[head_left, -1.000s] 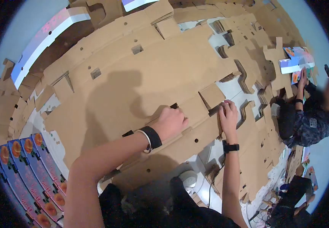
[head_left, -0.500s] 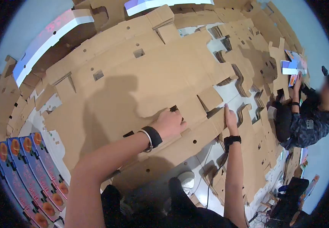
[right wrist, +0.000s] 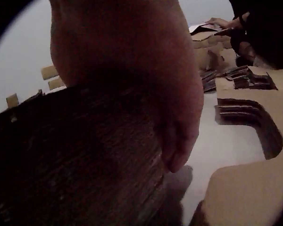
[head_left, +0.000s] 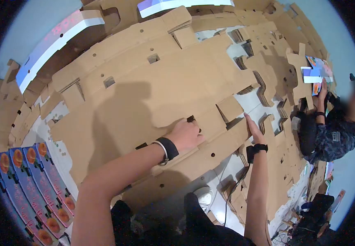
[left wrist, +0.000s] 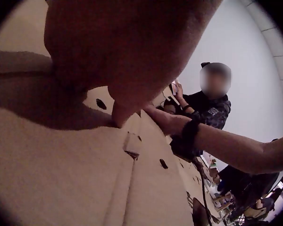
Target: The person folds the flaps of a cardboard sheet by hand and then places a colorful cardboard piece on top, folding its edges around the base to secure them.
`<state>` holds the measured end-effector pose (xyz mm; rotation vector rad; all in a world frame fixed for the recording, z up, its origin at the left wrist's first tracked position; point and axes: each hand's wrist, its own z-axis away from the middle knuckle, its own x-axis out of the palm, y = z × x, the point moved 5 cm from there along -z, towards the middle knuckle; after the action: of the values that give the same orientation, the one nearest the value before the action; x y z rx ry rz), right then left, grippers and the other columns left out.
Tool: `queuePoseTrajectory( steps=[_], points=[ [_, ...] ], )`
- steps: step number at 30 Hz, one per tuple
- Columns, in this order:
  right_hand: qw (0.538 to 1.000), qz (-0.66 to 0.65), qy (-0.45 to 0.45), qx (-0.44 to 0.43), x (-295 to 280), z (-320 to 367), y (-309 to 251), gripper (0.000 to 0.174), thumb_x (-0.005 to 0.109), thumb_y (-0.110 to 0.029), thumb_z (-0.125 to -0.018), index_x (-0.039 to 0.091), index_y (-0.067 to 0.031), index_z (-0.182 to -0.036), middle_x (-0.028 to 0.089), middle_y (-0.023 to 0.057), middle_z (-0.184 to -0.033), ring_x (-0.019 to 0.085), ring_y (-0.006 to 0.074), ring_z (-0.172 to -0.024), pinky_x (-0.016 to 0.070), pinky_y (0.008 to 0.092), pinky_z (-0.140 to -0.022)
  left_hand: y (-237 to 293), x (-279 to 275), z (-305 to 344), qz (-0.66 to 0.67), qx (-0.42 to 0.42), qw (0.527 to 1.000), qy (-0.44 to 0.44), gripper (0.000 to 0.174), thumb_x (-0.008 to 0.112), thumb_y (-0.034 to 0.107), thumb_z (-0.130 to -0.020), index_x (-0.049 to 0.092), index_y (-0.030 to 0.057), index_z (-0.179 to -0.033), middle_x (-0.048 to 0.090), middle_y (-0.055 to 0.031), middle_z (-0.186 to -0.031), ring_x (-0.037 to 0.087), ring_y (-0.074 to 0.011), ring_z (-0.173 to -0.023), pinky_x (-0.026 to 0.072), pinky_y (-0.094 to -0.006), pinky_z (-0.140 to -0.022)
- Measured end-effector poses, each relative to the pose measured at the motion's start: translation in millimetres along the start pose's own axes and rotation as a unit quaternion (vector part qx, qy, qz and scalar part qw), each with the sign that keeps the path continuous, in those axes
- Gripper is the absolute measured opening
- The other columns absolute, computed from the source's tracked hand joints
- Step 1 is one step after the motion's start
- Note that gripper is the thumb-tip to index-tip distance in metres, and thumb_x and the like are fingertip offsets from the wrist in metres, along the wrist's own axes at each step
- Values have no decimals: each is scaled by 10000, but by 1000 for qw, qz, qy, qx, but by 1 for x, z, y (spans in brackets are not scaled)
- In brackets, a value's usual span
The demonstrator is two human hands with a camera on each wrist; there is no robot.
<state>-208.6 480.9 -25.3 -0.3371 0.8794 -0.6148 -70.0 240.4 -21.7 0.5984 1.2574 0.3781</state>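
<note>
A broad stack of brown die-cut cardboard sheets [head_left: 152,98] spreads before me. My left hand [head_left: 185,135] rests on the top sheet beside a small dark slot [head_left: 191,119], its fingers bent downward. In the left wrist view the thumb [left wrist: 125,113] touches the cardboard near a cut flap [left wrist: 132,143]; the other fingertips are hidden. My right hand [head_left: 256,129] lies upright along the stack's right end, fingers straight. The right wrist view shows that hand [right wrist: 137,70] flat against the layered sheet edges [right wrist: 85,155], which are dark in shadow.
More cut cardboard stacks [head_left: 273,61] lie to the right. Printed blue and pink boxes [head_left: 34,184] stand in a row at lower left. Another person [head_left: 337,127] sits at right, handling a printed box piece [head_left: 319,74]. A cable [head_left: 228,197] hangs by my right arm.
My right hand has turned from bent fingers over the stack's end to straight fingers held along it. The left hand has stayed at the slot. The head view has shifted slightly.
</note>
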Motion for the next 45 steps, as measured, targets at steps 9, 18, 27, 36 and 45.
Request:
queuePoseTrajectory(
  steps=[9, 18, 27, 36, 45],
  points=[
    [996, 4, 66, -60, -4, -55, 43, 609, 364, -605, -793, 451, -33, -604, 478, 46, -601, 405, 146, -575, 303, 318, -549, -1, 0, 2, -27, -3, 1000, 8, 442, 531, 409, -782, 547, -31, -819, 600, -176, -714, 582, -313, -713, 412, -389, -740],
    [972, 32, 190, -131, -6, -65, 67, 627, 374, -528, -813, 464, 50, -586, 464, 114, -547, 430, 201, -561, 363, 376, -581, -3, 5, 5, -15, -1, 1000, -11, 440, 532, 401, -786, 539, -38, -812, 591, -169, -664, 583, -301, -671, 409, -380, -720],
    [992, 4, 116, -48, 2, -30, 63, 600, 388, -470, -828, 490, 92, -644, 531, 185, -620, 491, 244, -619, 396, 372, -668, -2, 13, 12, -49, 49, 997, 28, 472, 546, 419, -759, 528, -51, -790, 583, -164, -635, 583, -298, -633, 418, -369, -668],
    [981, 85, 156, -84, -4, -33, 59, 537, 395, -406, -851, 546, 97, -737, 555, 155, -654, 530, 200, -689, 412, 324, -653, 1, 16, 15, -58, 60, 996, 37, 415, 544, 379, -757, 529, -35, -772, 587, -158, -650, 585, -272, -657, 409, -346, -702],
    [786, -483, 87, -376, 15, 79, -96, 381, 461, -270, -869, 264, -144, -568, 209, -45, -540, 195, 69, -483, 173, 236, -445, -1, 13, 15, -40, 41, 998, 26, 455, 543, 406, -764, 519, -46, -797, 584, -160, -651, 584, -265, -662, 409, -333, -698]
  ],
)
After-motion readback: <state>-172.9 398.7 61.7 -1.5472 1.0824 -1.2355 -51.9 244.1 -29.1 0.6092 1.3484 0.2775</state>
